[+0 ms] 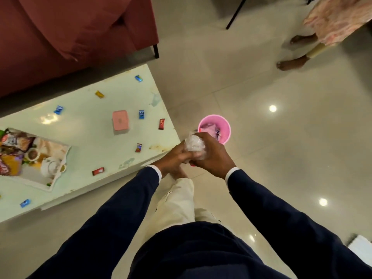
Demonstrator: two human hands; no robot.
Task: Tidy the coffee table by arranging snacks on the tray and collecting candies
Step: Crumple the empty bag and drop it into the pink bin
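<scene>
Both my hands meet over the floor beside the white coffee table (84,129), holding a crumpled clear plastic wrapper (193,143). My left hand (175,160) grips it from below, my right hand (211,156) closes over its top. A pink bin (225,127) with pink waste inside stands on the floor just beyond my hands. Several wrapped candies lie scattered on the table: blue ones (138,78) (58,109) (141,114), a yellow one (99,94), red ones (161,124) (98,171). A white tray (58,174) at the table's left holds snack packets (10,164), a cup and a teapot.
A pink lidded box (120,120) sits mid-table. A maroon sofa (70,33) stands behind the table. Another person's bare feet (291,64) and patterned skirt are on the tiled floor at upper right. A white object (360,248) lies at the lower right edge.
</scene>
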